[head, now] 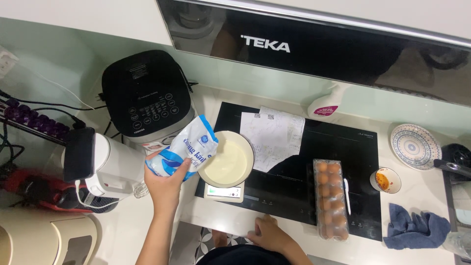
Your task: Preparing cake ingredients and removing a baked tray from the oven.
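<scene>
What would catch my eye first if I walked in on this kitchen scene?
Most likely the left hand holding a blue and white bag tipped over a cream bowl, which sits on a small scale at the cooktop's left edge. To the right, a clear carton of brown eggs lies on the black cooktop. The right hand rests on the counter's front edge.

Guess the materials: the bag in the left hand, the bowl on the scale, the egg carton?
Bag: likely thin plastic film, glossy, blue and white; it crinkles in the left hand. Bowl: probably ceramic or enamel, smooth cream surface with a soft sheen. Egg carton: clear moulded plastic; the brown eggs show through.
</scene>
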